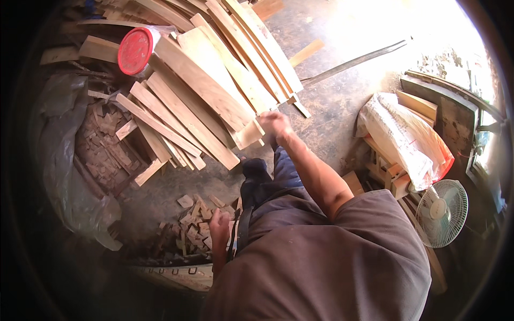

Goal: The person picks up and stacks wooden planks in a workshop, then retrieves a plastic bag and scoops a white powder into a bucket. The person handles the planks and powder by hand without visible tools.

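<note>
My right hand [276,126] reaches forward and is closed on the near end of a pale wooden plank [249,134]. That plank belongs to a big stack of planks [209,80] leaning across the floor ahead of me. My left hand [219,226] hangs low at my side, above a heap of small wood offcuts [194,222]. Its fingers curl downward, and I cannot tell whether it holds anything. My dark trouser leg and shoe [256,174] stand just below the plank's end.
A red round lid [135,51] lies on the planks at the upper left. A plastic sheet [56,144] surrounds a pit of wood scraps [110,152]. To the right are a white sack [407,140], a standing fan [442,213] and a long thin strip [353,63].
</note>
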